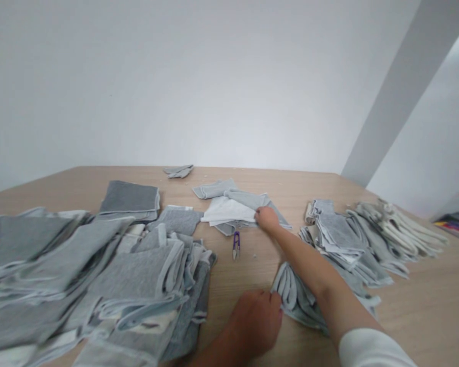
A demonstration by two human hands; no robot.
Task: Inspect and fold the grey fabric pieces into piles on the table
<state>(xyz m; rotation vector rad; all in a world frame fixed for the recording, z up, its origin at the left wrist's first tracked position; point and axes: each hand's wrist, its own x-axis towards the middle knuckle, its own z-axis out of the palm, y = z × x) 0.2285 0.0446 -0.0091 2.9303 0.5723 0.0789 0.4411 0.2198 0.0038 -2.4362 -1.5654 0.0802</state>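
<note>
My right hand (268,218) reaches to the far middle of the table, its fingers closed on the edge of a light grey cloth (246,198). That cloth lies over a white one (227,210) in a loose heap. Close to me, my left hand (257,317) is closed in a fist, its fingertips pinching the edge of a folded grey-green cloth (304,300) on the table. My right forearm passes over part of this cloth. Between the hands lie purple thread snips (236,245), touched by neither.
Stacks of folded grey cloths (137,270) cover the left side of the table (229,285). A darker grey pile (130,199) sits behind them. More grey and cream cloths (340,234) are heaped on the right. One small cloth (179,171) lies near the back edge, before a white wall.
</note>
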